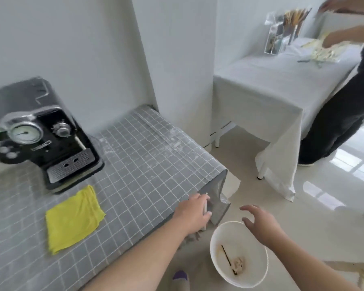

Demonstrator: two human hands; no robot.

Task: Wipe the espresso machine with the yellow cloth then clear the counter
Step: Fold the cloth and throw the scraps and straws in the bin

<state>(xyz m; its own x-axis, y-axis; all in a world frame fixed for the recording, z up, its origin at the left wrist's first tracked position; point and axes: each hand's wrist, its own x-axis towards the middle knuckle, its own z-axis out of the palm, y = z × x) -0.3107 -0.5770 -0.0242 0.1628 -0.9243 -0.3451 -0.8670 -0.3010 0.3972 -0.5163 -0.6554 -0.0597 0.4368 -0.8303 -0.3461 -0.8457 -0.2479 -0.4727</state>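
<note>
Yellow cloth (74,217) is lying flat on the counter (145,154), well left of the fingers of the left hand (194,211), which are curling round a thin white item (205,207) (unidentifiable) at the edge. Right hand (259,225) is hovering spread and empty above the bin (257,269). Letting go early is probably risking a drop onto the floor.

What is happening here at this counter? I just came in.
A person is at the grey checked counter. The left hand grips a thin white thing at the counter's edge, and the right hand is open above a white bin on the floor. The yellow cloth lies flat before the espresso machine, touched by no hand.
</note>
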